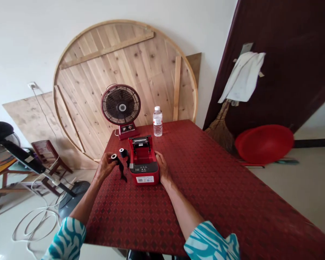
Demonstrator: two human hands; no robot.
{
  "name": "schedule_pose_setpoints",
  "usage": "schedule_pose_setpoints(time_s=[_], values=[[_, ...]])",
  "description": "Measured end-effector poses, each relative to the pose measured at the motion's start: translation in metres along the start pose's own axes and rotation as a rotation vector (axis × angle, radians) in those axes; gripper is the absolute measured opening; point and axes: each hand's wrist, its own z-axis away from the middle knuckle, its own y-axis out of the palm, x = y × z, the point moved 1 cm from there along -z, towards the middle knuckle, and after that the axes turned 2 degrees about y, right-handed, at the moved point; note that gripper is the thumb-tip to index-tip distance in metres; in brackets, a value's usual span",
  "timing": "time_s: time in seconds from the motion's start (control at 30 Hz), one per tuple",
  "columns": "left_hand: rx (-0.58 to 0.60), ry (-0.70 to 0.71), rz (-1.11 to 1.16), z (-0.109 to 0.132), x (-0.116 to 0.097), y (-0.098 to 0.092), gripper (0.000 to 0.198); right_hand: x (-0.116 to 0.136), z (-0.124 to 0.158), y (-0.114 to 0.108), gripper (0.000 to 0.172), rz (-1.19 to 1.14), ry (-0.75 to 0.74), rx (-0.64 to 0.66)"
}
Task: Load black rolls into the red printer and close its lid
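My left hand (105,167) grips a black ink ribbon roll (114,156) with a white core, and a strip of ribbon (121,171) hangs down to the tablecloth. A second black roll (122,152) is joined to the same ribbon, just beyond my fingers. To the right stands a compact red label printer (143,173) with its lid open, showing its red interior and black roller mechanism. My right hand (162,167) rests against the printer's right side, fingers on its casing, holding nothing that I can see.
The table has a red patterned cloth (206,187). A clear water bottle (157,121) and a dark red desk fan (121,104) stand at its far end. Behind are a round wooden board, a broom and a red basin; a black-topped stand and white cable lie left.
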Motion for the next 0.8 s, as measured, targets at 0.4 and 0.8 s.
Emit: schedule_pose_setpoints(time_s=[0.4,0.8], values=[[0.035,-0.048,0.056,-0.003,0.04,0.002,0.061,0.005,0.001,0.001,0.045,-0.02,0.074,-0.012],[0.186,-0.225,0.036,-0.067,0.033,0.025,0.06,0.006,-0.001,0.002,0.043,-0.002,0.017,-0.012]])
